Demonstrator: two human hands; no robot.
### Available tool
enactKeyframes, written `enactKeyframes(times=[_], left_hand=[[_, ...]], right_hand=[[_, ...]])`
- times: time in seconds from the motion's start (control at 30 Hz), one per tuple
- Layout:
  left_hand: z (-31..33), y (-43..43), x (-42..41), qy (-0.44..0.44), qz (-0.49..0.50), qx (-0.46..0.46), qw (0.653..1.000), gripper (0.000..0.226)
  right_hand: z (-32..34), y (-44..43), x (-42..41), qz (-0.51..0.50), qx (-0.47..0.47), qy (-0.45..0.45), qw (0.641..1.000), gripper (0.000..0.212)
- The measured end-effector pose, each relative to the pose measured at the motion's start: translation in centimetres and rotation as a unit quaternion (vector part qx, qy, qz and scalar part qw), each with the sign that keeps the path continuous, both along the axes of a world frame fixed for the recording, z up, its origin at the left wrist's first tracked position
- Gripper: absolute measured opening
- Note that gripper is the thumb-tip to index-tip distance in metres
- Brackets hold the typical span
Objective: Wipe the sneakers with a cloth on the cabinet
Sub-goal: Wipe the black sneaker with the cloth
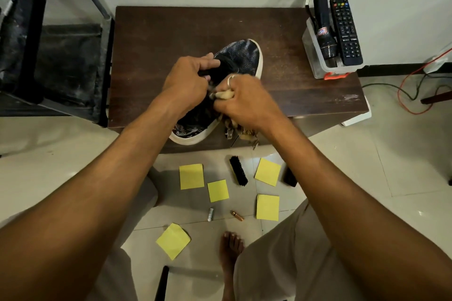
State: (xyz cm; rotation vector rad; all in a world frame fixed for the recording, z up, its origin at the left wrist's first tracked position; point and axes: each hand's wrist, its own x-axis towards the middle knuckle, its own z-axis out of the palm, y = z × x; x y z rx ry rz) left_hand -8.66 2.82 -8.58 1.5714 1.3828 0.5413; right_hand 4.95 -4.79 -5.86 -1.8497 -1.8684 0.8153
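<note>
A black mesh sneaker with a white sole lies on the dark wooden cabinet, toe pointing away from me. My left hand grips the sneaker's tongue and collar. My right hand holds a bunched pale patterned cloth against the sneaker's right side near the opening. Part of the cloth hangs below that hand over the cabinet's front edge. The sneaker's middle is hidden by both hands.
A clear plastic box with a black torch and a remote control stands at the cabinet's right back corner. On the floor tiles lie several yellow sticky notes, a black brush, two batteries and my bare foot. A dark rack stands left.
</note>
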Motion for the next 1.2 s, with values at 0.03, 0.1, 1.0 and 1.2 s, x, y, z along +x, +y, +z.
enactKeyframes(times=[0.03,0.1,1.0,1.2], left_hand=[[0.1,0.0,0.0,-0.002,0.003,0.0,1.0,0.053],[0.0,0.0,0.1,-0.006,0.007,0.0,1.0,0.05],[2.0,-2.1,1.0,0.236,-0.143,0.141,0.951,0.08],[1.5,-1.5,1.3,0.282,-0.197,0.13,0.93,0.095]], right_hand=[[0.2,-0.3,-0.2,0.008,-0.016,0.036,0.999,0.017],[-0.3,0.0,0.1,-0.017,-0.004,-0.006,1.0,0.016],[-1.7,0.2,3.8,-0.073,0.072,-0.109,0.989,0.016],[-0.9,1.5,5.9,-0.067,0.06,-0.153,0.984,0.018]])
